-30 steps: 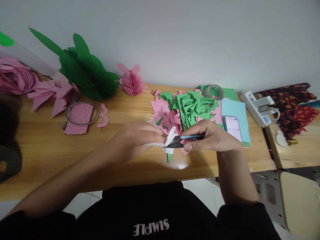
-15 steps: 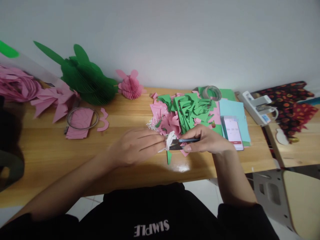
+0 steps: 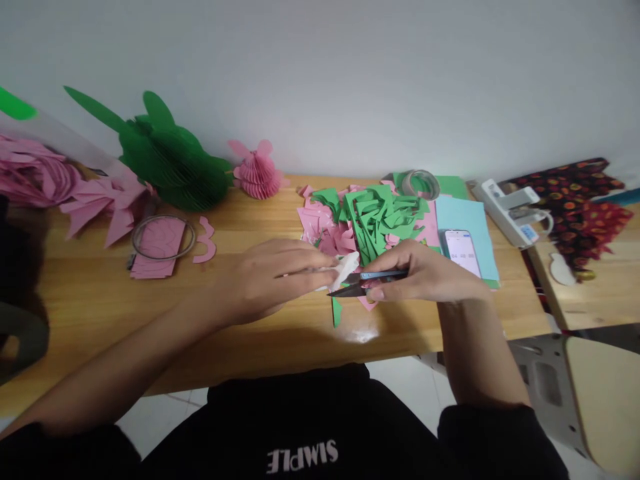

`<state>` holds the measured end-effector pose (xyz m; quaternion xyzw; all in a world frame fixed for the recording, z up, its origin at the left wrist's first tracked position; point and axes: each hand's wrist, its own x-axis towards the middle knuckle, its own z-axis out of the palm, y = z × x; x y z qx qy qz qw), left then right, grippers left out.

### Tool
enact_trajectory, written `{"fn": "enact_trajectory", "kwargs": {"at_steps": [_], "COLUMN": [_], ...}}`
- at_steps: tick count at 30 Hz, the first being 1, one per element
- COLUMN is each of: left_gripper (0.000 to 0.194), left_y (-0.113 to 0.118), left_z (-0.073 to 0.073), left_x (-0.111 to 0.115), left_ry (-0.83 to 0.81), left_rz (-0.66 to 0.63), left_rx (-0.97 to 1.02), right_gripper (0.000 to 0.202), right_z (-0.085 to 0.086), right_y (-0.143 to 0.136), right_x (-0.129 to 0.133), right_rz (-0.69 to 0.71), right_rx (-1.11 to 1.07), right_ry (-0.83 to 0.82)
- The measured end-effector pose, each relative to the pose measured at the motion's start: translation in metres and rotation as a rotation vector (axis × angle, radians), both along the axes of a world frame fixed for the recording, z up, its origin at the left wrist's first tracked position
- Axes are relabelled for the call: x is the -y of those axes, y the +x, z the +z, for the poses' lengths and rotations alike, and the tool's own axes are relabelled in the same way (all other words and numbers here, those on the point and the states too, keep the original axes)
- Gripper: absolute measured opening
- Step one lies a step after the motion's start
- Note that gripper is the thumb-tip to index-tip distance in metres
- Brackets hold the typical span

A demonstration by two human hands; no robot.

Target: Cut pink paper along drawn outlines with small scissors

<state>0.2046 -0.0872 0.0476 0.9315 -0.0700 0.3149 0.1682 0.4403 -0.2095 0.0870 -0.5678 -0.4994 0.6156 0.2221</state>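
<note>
Since the frame half a second ago, the person's left hand (image 3: 275,277) has shifted slightly and the crumpled thin white sheet (image 3: 347,265) now leans up to the right, so that the dark pointed blade tip of the blue-and-black metal scissors (image 3: 347,292) shows in front of it. The left fingers pinch the white sheet; the right hand (image 3: 425,273) grasps the scissors, its fingers curled around the handles. Both hands work above the pale wooden counter (image 3: 250,353), with a strip of bare wood running between them and the near edge. A broader stretch of wood lies left of them, up to the stacked pink paper pieces (image 3: 155,247) under a thin round metal ring (image 3: 139,239). On the far side, room is tighter: a heap of curled green paper scraps (image 3: 377,223) and torn pink paper scraps (image 3: 327,237) sits just beyond the fingers, towards the wall. A narrow green paper sliver (image 3: 337,312) lies below the blades. The left thumb is hidden, the handle loops are largely covered by the right hand, and a dark object (image 3: 23,327) is cut off at the left border. The white sheet looks like paper or tissue, though blur makes that uncertain.
</note>
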Motion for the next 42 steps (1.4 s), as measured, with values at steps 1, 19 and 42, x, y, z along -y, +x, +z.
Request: {"fn": "enact_trajectory", "kwargs": {"at_steps": [1, 19, 42], "left_gripper": [0.026, 0.019, 0.018], "left_y": [0.001, -0.007, 0.003], "left_z": [0.003, -0.001, 0.009], "left_x": [0.001, 0.0, 0.008], "left_ry": [0.036, 0.295, -0.876], "left_rz": [-0.015, 0.012, 0.214], "left_rx": [-0.039, 0.063, -0.286], "right_gripper": [0.026, 0.026, 0.033], "right_z": [0.001, 0.001, 0.012], "right_y": [-0.001, 0.005, -0.011], "right_x": [-0.001, 0.008, 0.008], "right_rz": [0.01, -0.075, -0.023], "right_rx": [-0.004, -0.065, 0.126], "right_ry": [0.0, 0.01, 0.135]}}
